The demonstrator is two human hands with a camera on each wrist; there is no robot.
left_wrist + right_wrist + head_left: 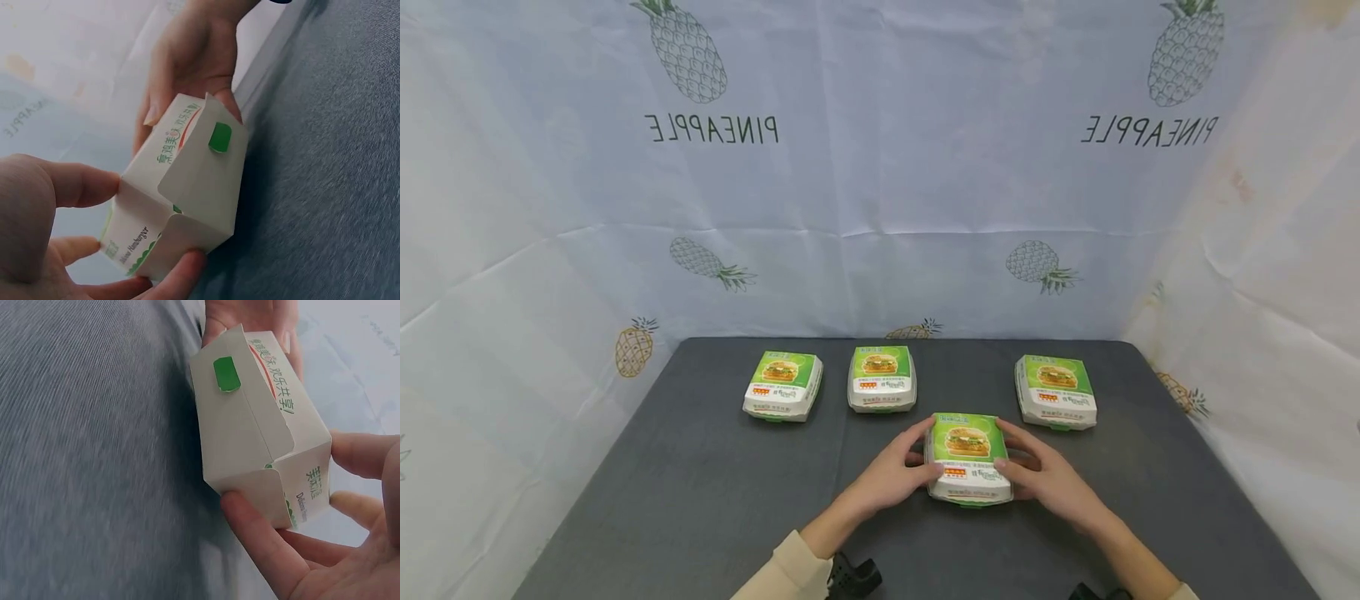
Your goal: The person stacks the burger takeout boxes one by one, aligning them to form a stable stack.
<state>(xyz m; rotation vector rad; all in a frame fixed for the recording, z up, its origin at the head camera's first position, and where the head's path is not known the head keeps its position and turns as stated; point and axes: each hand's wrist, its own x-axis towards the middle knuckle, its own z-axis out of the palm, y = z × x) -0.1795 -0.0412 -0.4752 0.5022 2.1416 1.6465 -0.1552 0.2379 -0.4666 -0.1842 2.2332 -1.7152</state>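
Note:
A white and green hamburger box [968,460] with a burger picture on its lid is between my two hands, near the middle of the dark table. My left hand [897,468] grips its left side, thumb at the near corner and fingers along the side. On the opposite side my right hand [1047,473] holds it the same way. In the left wrist view the box [194,169] shows its front flap with a green tab, closed. The right wrist view has the box [250,419] close over the cloth, fingertips low on its side.
Three matching burger boxes stand farther back: one box [783,386] at the left, another box [882,380] left of centre, and a third box [1056,392] at the right, just beyond my right hand. A pineapple-print curtain [925,183] surrounds the dark tabletop [700,500] at the back and sides.

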